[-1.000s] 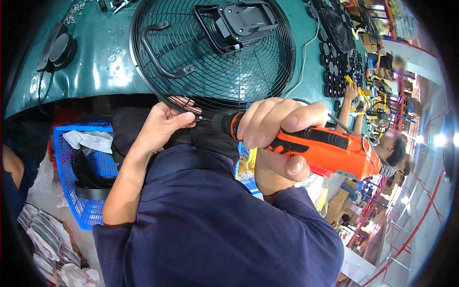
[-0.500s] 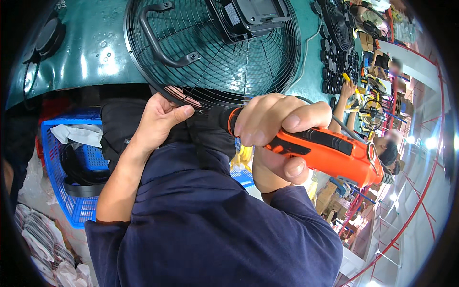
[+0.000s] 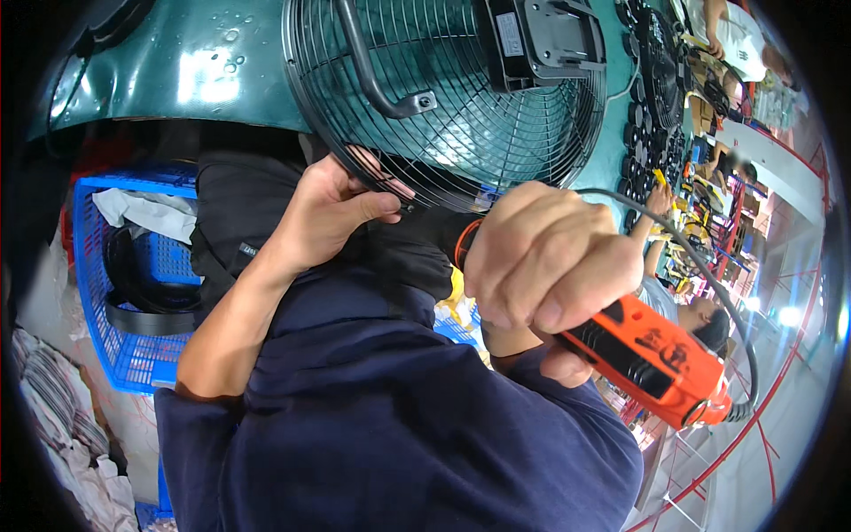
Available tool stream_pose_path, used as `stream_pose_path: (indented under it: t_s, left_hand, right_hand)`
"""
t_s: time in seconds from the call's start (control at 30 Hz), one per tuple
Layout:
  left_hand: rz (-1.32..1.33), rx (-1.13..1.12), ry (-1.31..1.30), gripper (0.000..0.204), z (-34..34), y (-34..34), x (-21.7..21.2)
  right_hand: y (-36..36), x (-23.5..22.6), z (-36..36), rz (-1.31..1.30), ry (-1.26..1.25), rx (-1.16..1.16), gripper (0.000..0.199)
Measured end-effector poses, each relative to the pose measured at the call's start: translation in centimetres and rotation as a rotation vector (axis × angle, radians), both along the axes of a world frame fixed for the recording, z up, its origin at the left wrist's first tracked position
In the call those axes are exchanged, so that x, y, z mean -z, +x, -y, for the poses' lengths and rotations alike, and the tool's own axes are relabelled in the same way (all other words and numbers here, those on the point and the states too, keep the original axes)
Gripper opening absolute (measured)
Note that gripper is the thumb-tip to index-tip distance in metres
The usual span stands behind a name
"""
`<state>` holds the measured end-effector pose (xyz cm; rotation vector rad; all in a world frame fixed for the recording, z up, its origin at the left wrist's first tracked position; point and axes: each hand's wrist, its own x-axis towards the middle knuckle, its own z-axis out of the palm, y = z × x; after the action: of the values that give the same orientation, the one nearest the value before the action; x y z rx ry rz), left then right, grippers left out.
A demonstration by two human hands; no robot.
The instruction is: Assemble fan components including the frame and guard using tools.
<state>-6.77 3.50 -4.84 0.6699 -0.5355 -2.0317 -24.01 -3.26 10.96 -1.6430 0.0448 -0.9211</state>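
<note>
A black fan guard (image 3: pixel 312 102) of round wire, with a curved carrying handle (image 3: pixel 361 58) and a boxy motor housing (image 3: pixel 550 40), reaches over the near edge of the green table. My left hand (image 3: pixel 332 208) is closed on its near rim, fingers behind the wires and thumb in front. In my right hand (image 3: pixel 554 257) is an orange electric screwdriver (image 3: pixel 660 363), gripped round its body with a cord trailing from the back. Its black nose points left toward the rim by my left thumb; the tip is hard to make out there.
Left of my lap stands a blue plastic basket (image 3: pixel 97 301) with black bands (image 3: pixel 146 321) and a white wrapping (image 3: pixel 146 213). Black round parts (image 3: pixel 636 142) line the green tabletop (image 3: pixel 186 80) at the right. Beyond them, a co-worker's hand (image 3: pixel 659 199) is near something yellow.
The fan guard and both hands sit farther right in view, with the hands also slightly lower. My right hand has turned the screwdriver, its rear end now lower and its cord arching above. Both grips continue.
</note>
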Motion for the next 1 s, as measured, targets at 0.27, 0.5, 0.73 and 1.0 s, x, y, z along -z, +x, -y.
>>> stream_pose_path:
  t_s: [0.27,0.5,0.73,1.0]
  left_hand:
    - [-0.009,0.05,0.006,0.022,0.0,0.4,0.5]
    - [0.018,0.017,-0.065,0.033,-0.1,0.5,0.7]
    - [0.043,0.022,-0.047,0.031,0.1,0.5,0.1]
    - [0.073,0.007,-0.038,0.025,0.0,0.5,0.2]
  right_hand:
    - [0.1,0.1,-0.4,0.022,-0.017,0.078,0.042]
    - [1.4,0.7,-2.2,0.349,0.338,0.247,0.04]
    - [-0.9,1.3,-0.2,0.185,0.232,0.005,0.037]
    - [-0.7,1.2,-0.4,0.046,-0.029,-0.016,0.035]
